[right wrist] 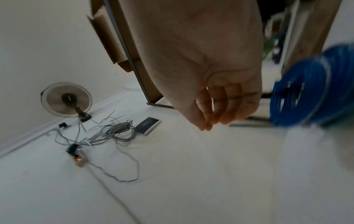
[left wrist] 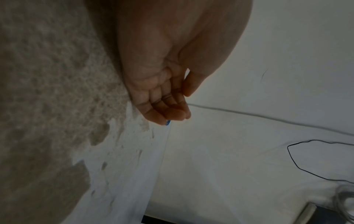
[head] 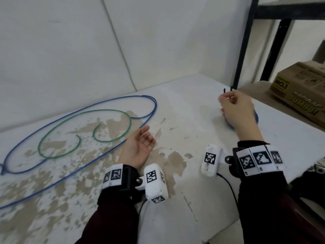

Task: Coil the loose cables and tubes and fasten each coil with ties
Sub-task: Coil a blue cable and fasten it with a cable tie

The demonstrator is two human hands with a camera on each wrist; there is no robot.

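A long blue tube [head: 79, 111] lies loose in a wide loop on the left of the white table [head: 184, 103], with a green tube [head: 84, 131] curled inside it. My left hand [head: 146, 138] rests palm up on the table, fingers relaxed and holding nothing; the blue tube [left wrist: 167, 122] runs by its fingertips. My right hand [head: 226, 99] is raised at the right and pinches thin black ties [head: 224, 90] that stick up above its fingertips. A wound blue coil [right wrist: 306, 91] lies just under and behind that hand, mostly hidden in the head view.
A cardboard box [head: 299, 95] sits on a low surface at the right, beside a black metal rack [head: 246, 41]. A white wall backs the table. In the right wrist view the floor holds a fan [right wrist: 66, 100] and tangled grey cables [right wrist: 114, 133].
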